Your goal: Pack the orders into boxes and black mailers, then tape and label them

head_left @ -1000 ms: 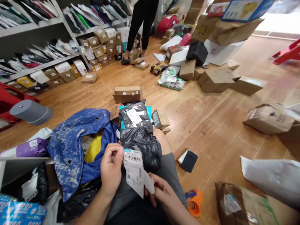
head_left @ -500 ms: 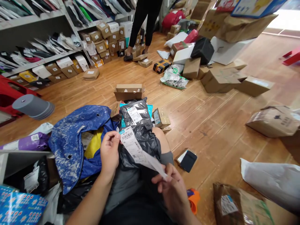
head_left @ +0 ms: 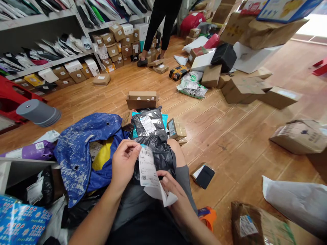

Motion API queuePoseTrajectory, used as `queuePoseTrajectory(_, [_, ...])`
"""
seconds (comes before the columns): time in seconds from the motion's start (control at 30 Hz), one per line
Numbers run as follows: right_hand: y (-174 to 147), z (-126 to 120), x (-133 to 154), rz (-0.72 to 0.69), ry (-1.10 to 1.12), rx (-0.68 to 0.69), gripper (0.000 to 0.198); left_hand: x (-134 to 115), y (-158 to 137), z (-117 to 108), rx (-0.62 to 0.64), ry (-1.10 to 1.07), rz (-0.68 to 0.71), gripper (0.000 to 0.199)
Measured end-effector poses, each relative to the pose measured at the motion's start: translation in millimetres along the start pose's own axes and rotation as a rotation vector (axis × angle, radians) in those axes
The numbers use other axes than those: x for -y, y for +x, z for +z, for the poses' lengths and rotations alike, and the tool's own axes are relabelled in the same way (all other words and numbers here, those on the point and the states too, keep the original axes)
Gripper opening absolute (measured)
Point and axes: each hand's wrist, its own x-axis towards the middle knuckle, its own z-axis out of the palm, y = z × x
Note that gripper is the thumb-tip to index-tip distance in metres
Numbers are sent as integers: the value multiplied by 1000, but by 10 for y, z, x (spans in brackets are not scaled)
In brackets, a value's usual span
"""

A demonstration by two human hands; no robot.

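A blue bag (head_left: 74, 149) is gaping by the left edge of the lap (head_left: 130, 200). A black parcel (head_left: 165, 158) is resting by the lap's front edge. The left hand (head_left: 124, 163) is pinching the top left corner of a label (head_left: 147, 166) — thumb pressing against bent fingers. The right hand (head_left: 176, 190) is touching the label's lower right edge — I cannot tell whether those fingers are pinching. The label is hanging above the lap.
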Motion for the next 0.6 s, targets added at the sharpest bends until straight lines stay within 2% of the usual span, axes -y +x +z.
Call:
queuePoseTrajectory(0.13, [44,62,-43,21,11,113,86,45,-41,-10,33,66,-46,9])
queuePoseTrajectory(0.33, [27,101,78,133,161,254,91,117,16,-32,18,114,-68,12])
queuePoseTrajectory(0.47, [-21,34,57,157,166,262,89,153,49,-36,10,145,-53,12])
queuePoseTrajectory(0.6, [-28,-13,22,169,65,186,75,203,58,-29,0,164,-62,11])
